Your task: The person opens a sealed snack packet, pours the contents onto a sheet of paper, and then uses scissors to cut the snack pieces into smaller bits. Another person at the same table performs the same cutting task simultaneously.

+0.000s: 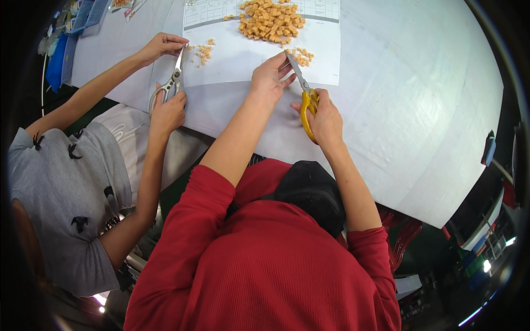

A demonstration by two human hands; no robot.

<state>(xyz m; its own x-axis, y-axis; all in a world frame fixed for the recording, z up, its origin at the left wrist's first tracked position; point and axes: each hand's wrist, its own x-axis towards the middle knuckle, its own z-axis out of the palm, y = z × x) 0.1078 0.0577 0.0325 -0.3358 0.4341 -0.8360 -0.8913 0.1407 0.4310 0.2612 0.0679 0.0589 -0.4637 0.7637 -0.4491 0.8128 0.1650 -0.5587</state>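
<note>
My right hand (327, 118) is wrapped round the yellow handles of a pair of scissors (307, 113), whose grey blades point up and away to the left. The blade tips meet the fingertips of my left hand (268, 79), where a small orange cube (287, 51) is pinched and mostly hidden. Just right of the tips lies a little heap of smaller orange pieces (303, 57). Beyond both hands sits a large pile of orange cubes (270, 22) on a white printed sheet (320, 71).
At my left, a co-worker in a grey shirt (66, 193) holds silver-handled scissors (175, 80) beside another scatter of small pieces (203, 52). Blue baskets (91, 14) stand at the far left. The white-covered table (408, 110) stretches right. A black bag-like object (312, 190) lies at my lap.
</note>
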